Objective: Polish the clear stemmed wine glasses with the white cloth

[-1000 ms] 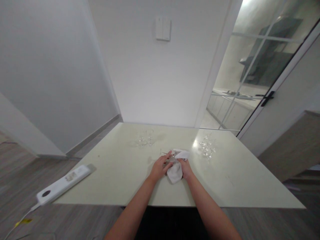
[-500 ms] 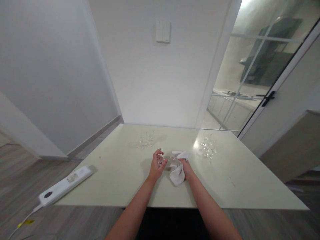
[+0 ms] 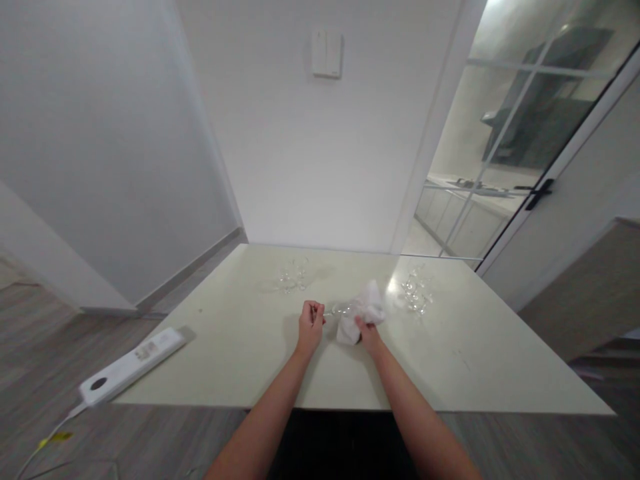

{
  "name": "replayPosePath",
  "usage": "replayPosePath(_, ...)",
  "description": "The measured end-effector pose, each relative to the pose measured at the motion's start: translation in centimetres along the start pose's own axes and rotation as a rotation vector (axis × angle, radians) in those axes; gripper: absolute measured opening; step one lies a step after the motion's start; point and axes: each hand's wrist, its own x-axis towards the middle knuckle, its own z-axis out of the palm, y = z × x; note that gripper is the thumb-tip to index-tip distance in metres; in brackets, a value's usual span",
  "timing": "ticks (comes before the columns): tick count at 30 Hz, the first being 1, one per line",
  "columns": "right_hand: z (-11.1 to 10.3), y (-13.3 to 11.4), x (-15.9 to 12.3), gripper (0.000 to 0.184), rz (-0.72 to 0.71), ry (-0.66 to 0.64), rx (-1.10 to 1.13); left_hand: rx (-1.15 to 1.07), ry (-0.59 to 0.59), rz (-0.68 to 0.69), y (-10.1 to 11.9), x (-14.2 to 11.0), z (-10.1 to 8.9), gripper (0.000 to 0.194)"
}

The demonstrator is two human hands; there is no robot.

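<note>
My left hand (image 3: 311,323) is closed on the stem end of a small clear stemmed glass (image 3: 340,309), which lies sideways over the table. Its bowl points right, into a white cloth (image 3: 373,303). My right hand (image 3: 368,333) grips that cloth from below, thumb on top, with the cloth wrapped around the bowl. Most of the bowl is hidden by the cloth, and the foot is hidden by my left fingers.
On the pale table (image 3: 230,347), clear glasses (image 3: 294,277) stand at back left and several more glassware pieces (image 3: 416,290) at back right. A white power strip (image 3: 133,365) lies over the left edge. A wall rises behind; a glazed door (image 3: 540,193) stands right.
My left fingers have closed from a spread pose around the glass's stem end. The cloth has moved up and now covers more of the bowl, with my right hand beneath it.
</note>
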Motion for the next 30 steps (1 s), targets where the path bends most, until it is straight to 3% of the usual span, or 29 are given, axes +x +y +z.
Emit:
replayPosePath(4,0.6,-0.6,-0.9,0.089,-0.142,-0.198,-0.166,-0.032,-0.001,-0.009,-0.4,0.1,0.1,0.026)
replayPosePath(7,0.5,-1.0,-0.6,0.078,-0.162,-0.270,-0.149,-0.059,0.008,-0.033,-0.5,0.3,0.1,0.026)
replayPosePath(11,0.0,-0.3,0.2,0.046,-0.052,-0.128,-0.033,-0.052,-0.072,-0.024,-0.4,0.1,0.2,0.025)
replayPosePath(15,-0.2,0.6,0.7,0.054,-0.099,-0.076,-0.063,-0.045,-0.150,0.009,-0.3,-0.2,0.3,0.024)
replayPosePath(17,-0.3,1.0,0.8,0.048,-0.070,-0.052,-0.068,-0.055,-0.169,0.013,-0.3,-0.3,0.2,0.025)
replayPosePath(20,-0.5,1.6,1.1,0.031,-0.009,0.106,-0.003,-0.058,-0.189,0.004,-0.3,-0.4,0.1,0.025)
replayPosePath(23,-0.5,1.9,1.4,0.029,0.006,0.244,0.136,-0.057,-0.171,-0.007,-0.3,-0.4,0.2,0.027)
replayPosePath(26,-0.2,1.5,1.5,0.030,0.024,0.252,0.192,-0.070,-0.128,-0.026,-0.4,-0.3,0.3,0.029)
replayPosePath(30,-0.2,1.1,1.5,0.027,-0.048,0.192,0.099,-0.076,-0.046,-0.050,-0.6,0.0,0.2,0.029)
